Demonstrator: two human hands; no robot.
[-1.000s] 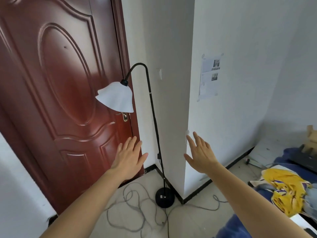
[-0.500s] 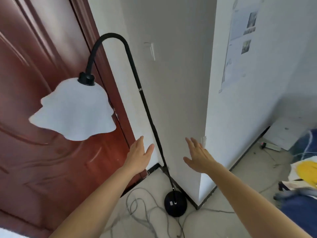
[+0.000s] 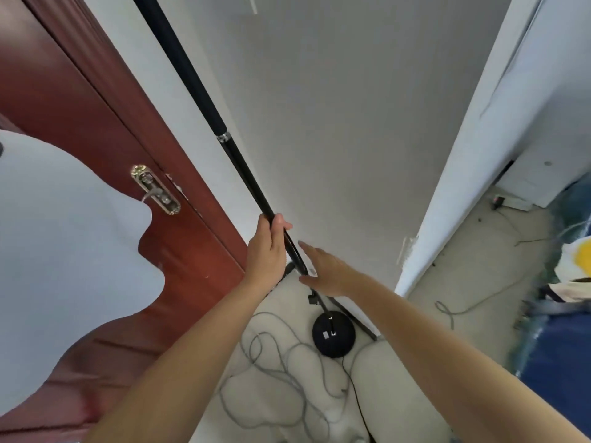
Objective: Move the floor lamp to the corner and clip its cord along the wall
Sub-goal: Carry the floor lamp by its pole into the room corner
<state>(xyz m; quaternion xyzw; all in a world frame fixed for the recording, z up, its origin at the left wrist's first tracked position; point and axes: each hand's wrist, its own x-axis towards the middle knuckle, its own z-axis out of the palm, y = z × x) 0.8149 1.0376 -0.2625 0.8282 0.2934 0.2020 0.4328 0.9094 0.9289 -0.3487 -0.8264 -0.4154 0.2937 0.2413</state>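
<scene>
Left hand clasped on lamp pole; right hand spread, at the pole.

Left hand (image 3: 267, 251) wraps the floor lamp's pole (image 3: 236, 155). Right hand (image 3: 326, 271), fingers extended, sits at its 4 o'clock, against the pole; contact unclear. Round base (image 3: 333, 334) stands on the floor beside the wall (image 3: 335, 123), loose cord (image 3: 271, 372) coiled at its 7 o'clock. White shade (image 3: 64, 251) at 9 o'clock, before the door (image 3: 80, 100).

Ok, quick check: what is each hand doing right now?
Left hand: closed around the lamp pole.
Right hand: open, fingers spread, beside the pole lower down, holding nothing.
</scene>
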